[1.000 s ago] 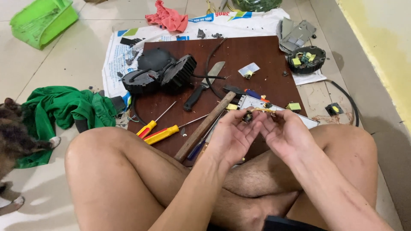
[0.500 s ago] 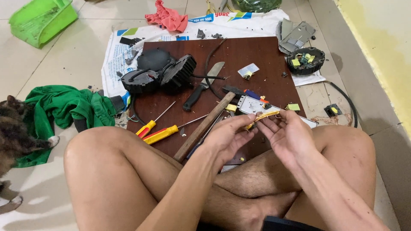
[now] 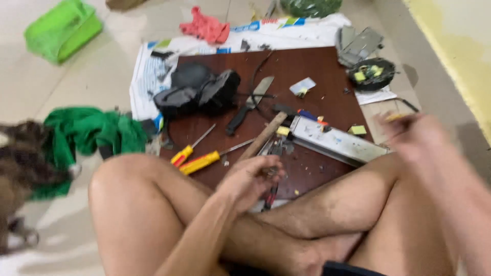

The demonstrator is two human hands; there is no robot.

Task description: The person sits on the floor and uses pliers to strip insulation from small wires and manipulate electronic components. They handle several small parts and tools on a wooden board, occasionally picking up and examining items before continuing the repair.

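A green cloth lies on the floor at the left; two yellow screwdrivers rest on the brown board; the left hand curls loosely over a small dark part, fingers half closed; the right hand, blurred, pinches a thin yellow-tipped piece.
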